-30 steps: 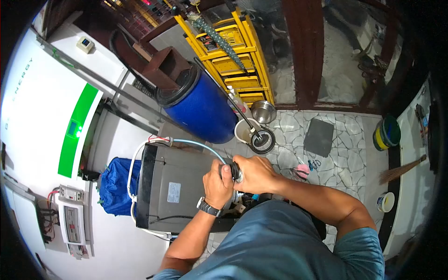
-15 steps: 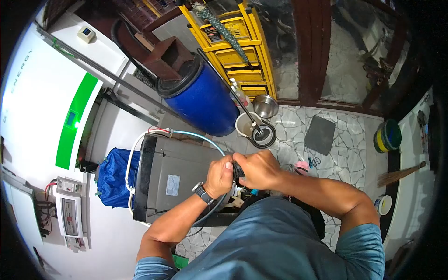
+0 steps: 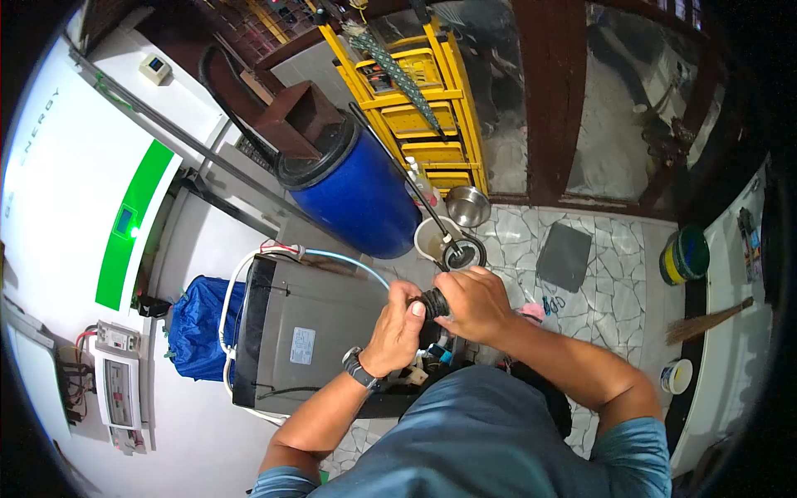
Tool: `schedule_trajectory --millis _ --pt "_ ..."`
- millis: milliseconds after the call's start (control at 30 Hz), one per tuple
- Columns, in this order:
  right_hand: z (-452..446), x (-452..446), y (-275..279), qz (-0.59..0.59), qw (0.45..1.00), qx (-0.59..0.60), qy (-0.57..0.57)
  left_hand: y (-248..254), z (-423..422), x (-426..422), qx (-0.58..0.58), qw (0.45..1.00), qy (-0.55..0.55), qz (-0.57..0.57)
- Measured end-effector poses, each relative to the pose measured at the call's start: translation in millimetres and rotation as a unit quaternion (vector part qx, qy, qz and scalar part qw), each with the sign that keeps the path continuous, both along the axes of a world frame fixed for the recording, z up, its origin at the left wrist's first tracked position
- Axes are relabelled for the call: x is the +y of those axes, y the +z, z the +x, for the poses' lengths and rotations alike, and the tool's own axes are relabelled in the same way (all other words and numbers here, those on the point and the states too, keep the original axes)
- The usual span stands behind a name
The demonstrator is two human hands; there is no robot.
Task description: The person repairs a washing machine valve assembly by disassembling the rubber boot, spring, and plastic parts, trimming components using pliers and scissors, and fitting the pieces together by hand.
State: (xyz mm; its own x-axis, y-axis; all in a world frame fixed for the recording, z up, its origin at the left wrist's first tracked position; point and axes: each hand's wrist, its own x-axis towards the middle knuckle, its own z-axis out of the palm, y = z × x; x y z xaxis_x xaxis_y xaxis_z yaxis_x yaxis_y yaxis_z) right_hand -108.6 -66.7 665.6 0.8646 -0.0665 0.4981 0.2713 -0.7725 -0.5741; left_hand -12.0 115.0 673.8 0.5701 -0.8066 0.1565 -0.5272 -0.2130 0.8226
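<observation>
Both hands are closed around a black ribbed hose-like piece (image 3: 435, 304) in front of my body. My left hand (image 3: 395, 329), with a watch at the wrist, grips its left end, thumb on top. On the right end my right hand (image 3: 480, 305) has its fingers wrapped round. A light-blue tube (image 3: 344, 259) runs from a white pipe (image 3: 226, 319) towards my left hand; its end is hidden there. Left of the hands is a large grey casing (image 3: 320, 311) with a white label. Below them lie small white and blue parts (image 3: 436, 355), partly hidden by my body.
Beyond the casing stand a blue barrel (image 3: 361, 191), a yellow stepladder (image 3: 415, 100), a pale bucket (image 3: 432, 241) and a steel pot (image 3: 468, 206). A grey mat (image 3: 566, 256) lies on the tiled floor. A white wall unit (image 3: 66, 166) with a green stripe is at left.
The hands have moved slightly down and a little apart, so more of the black ribbed piece shows between them. The grey loop seen below the left hand earlier no longer shows.
</observation>
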Motion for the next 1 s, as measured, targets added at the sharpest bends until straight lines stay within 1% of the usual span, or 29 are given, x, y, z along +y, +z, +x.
schedule_trajectory --millis 33,67,100,167,233,300,333,433,467,600,667,700,767,800,833,933,1000 --pt "2 -3 2 -0.013 0.999 -0.03 -0.029 4 -4 -5 -0.004 0.998 0.026 -0.059" --pt "3 -3 1 -0.02 0.998 -0.05 -0.028 3 -9 -6 0.012 0.996 0.042 -0.077" --pt "5 -3 1 -0.023 0.998 -0.055 -0.026 -7 -16 -8 0.041 0.983 0.087 -0.154" --pt "7 -2 3 -0.018 0.995 -0.08 -0.049 -16 -31 -8 -0.035 0.978 0.124 -0.165" --pt "10 -1 -2 -0.014 0.996 -0.084 -0.042 -24 -37 -10 -0.046 0.977 0.128 -0.166" --pt "14 1 -4 -0.001 0.995 -0.086 -0.053 -25 -38 -16 -0.067 0.97 0.17 -0.159" --pt "16 1 -4 -0.002 0.995 -0.088 -0.05 -27 -37 -19 -0.069 0.969 0.173 -0.161" --pt "17 8 -8 0.007 0.997 -0.071 -0.037 -36 -33 -20 -0.147 0.948 0.236 -0.154" --pt "19 11 -11 0.01 0.997 -0.058 -0.04 -36 -29 -20 -0.209 0.937 0.252 -0.117" --pt "21 10 -18 0.025 0.998 -0.041 -0.036 -30 -25 -23 -0.196 0.946 0.246 -0.082" --pt "21 10 -23 0.02 0.999 -0.025 -0.034 -29 -16 -20 -0.15 0.965 0.212 -0.03" --pt "22 8 -24 0.013 0.999 -0.011 -0.031 -28 -11 -21 -0.15 0.966 0.21 -0.03" --pt "21 7 -26 0.01 0.999 0.015 -0.033 -26 -3 -22 -0.176 0.97 0.162 -0.04" --pt "22 6 -26 0.005 0.999 0.038 -0.033 -22 -1 -20 -0.175 0.973 0.147 -0.008" --pt "23 7 -27 0.006 0.999 0.038 -0.032 -23 2 -19 -0.175 0.973 0.148 -0.008" --pt "24 7 -34 0.03 0.997 0.061 -0.03 -31 13 -18 -0.162 0.98 0.117 -0.001" --pt "27 10 -34 0.068 0.992 0.097 -0.046 -31 21 -19 -0.188 0.978 0.092 0.012"
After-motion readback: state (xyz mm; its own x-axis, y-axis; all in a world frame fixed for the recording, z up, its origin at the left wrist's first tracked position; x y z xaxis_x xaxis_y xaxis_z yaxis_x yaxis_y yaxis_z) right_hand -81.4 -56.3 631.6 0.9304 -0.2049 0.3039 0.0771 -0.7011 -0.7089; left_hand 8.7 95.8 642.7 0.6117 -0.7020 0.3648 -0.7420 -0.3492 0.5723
